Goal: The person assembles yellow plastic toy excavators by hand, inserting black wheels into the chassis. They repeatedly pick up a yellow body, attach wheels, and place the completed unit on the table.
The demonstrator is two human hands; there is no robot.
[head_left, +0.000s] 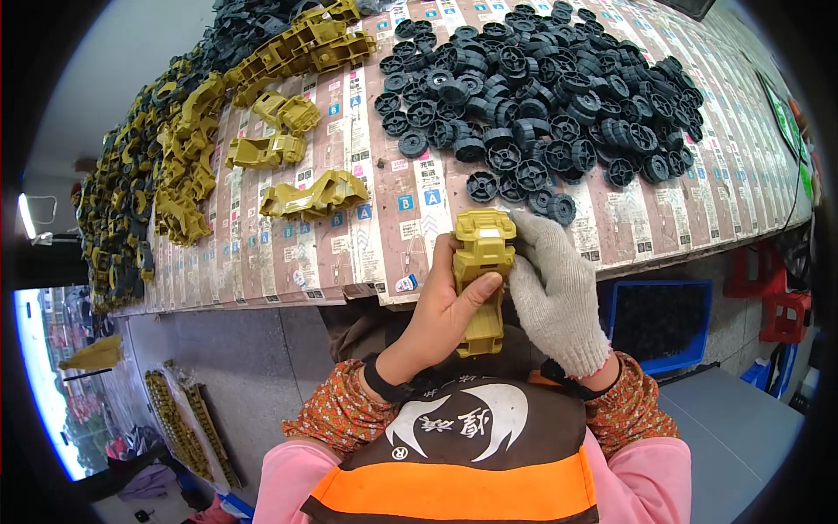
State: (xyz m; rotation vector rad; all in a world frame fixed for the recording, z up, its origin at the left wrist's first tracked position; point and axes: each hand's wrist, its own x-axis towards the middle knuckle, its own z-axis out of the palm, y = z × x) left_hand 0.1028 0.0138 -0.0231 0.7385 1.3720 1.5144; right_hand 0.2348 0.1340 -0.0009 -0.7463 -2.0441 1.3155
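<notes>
A yellow plastic toy car body stands upright in front of my apron, at the near edge of the table. My bare left hand is closed around its left side, with the thumb laid across the front. On its right side my right hand, in a white knitted glove, curls its fingers against the body's upper edge. Whether those gloved fingers also hold a small part is hidden. Just beyond lies a large heap of black toy wheels. A loose yellow car body rests on the table to the left.
More yellow car bodies and a long pile of yellow and dark pieces cover the table's left side. Below the table at right are a blue bin with dark contents, red stools and a grey panel.
</notes>
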